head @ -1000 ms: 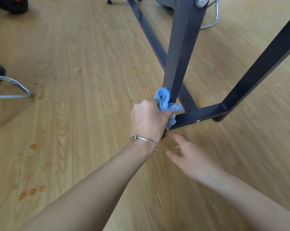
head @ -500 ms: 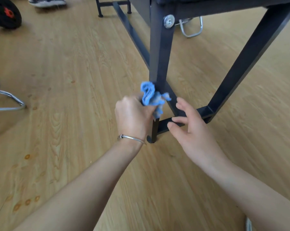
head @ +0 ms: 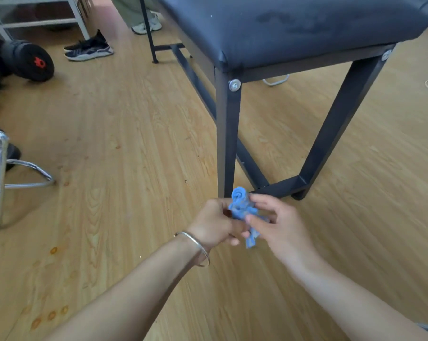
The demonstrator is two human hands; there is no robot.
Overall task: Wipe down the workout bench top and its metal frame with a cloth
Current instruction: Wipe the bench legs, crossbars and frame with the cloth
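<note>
two hands on one blue cloth [head: 241,207], right by the bench leg [head: 227,143]

both are bunched on it: the left hand [head: 215,222], bracelet [head: 195,242] on the wrist, pinches the crumpled wad from one side. the right hand [head: 282,225] curls its fingers round the other side, and a tail hangs below. the cloth is held off the floor [head: 134,168] just in front of the leg's foot, can't tell if it touches. the black padded bench top [head: 294,25] is up to the right, its corner over that leg, with a slanted leg [head: 341,114] and low crossbar [head: 279,187] behind. lots of open wood floor on the left. weight plates [head: 33,61], dark sneakers [head: 90,49] and a chrome chair base [head: 1,168] sit well apart.
</note>
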